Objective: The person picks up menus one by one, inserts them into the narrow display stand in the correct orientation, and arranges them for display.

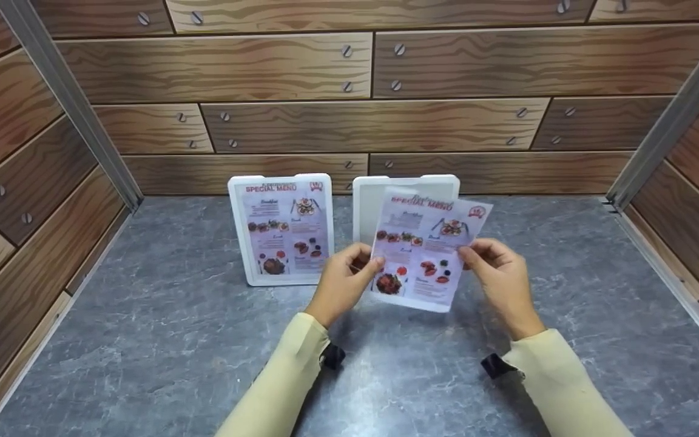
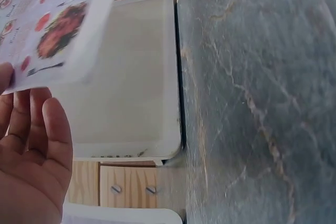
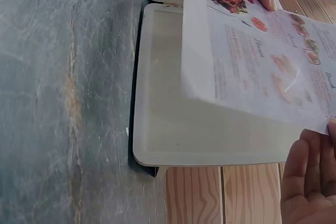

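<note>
A printed menu sheet (image 1: 416, 255) is held tilted in the air by both hands. My left hand (image 1: 346, 279) pinches its left edge between thumb and fingers. On the opposite edge, my right hand (image 1: 498, 276) pinches the paper the same way. Right behind the sheet stands a white-framed menu stand (image 1: 364, 209), whose pale bare panel (image 2: 128, 87) shows in the left wrist view. The sheet covers much of that stand in the head view. To the left, a second white stand (image 1: 242, 243) holds a matching menu (image 1: 283, 233) upright.
Both stands rest on a grey marbled tabletop (image 1: 161, 340). Wood-plank-patterned panels (image 1: 289, 67) rise behind and at both sides, with metal strips (image 1: 76, 103) along the corners. A dark wrist camera (image 1: 333, 357) sits under the left sleeve.
</note>
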The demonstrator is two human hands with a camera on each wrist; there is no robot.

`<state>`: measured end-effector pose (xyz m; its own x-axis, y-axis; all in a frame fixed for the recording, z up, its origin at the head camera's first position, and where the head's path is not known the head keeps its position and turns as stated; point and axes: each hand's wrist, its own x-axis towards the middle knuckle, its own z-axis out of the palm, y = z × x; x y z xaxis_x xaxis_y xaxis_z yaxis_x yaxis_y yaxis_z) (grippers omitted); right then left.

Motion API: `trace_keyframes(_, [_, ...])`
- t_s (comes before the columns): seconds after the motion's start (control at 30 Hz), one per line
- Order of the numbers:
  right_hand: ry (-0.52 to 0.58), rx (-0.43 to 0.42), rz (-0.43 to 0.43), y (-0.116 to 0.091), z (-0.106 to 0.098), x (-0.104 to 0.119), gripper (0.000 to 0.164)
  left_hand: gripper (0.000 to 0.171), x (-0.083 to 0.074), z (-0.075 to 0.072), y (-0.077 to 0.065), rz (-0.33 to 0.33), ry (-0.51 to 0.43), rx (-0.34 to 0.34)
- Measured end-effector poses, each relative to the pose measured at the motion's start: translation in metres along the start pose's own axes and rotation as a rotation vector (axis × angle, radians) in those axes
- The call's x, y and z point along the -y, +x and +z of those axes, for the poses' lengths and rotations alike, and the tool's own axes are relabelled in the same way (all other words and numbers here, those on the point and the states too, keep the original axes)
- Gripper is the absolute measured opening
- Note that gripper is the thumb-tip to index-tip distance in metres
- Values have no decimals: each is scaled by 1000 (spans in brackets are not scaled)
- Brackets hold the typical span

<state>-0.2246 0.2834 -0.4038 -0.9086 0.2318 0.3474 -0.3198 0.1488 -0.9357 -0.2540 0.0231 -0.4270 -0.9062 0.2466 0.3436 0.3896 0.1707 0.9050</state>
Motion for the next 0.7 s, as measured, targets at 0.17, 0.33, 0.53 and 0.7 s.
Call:
trace_keyframes(0.17, [15,-10,-7,-2,0,3,17,10,1,1,-2,-24,17,28])
trace_keyframes(0.33, [69,45,1,-5,2,7,20,12,-1,0,-2,1,-23,-27])
trace_keyframes(0.53, [-12,159,64,-7,2,8,20,14,-5,-2,0,55,-77,-111])
trace_keyframes(0.7, [6,198,86,-8,6,5,16,16,-7,-4,0,74,-82,-162])
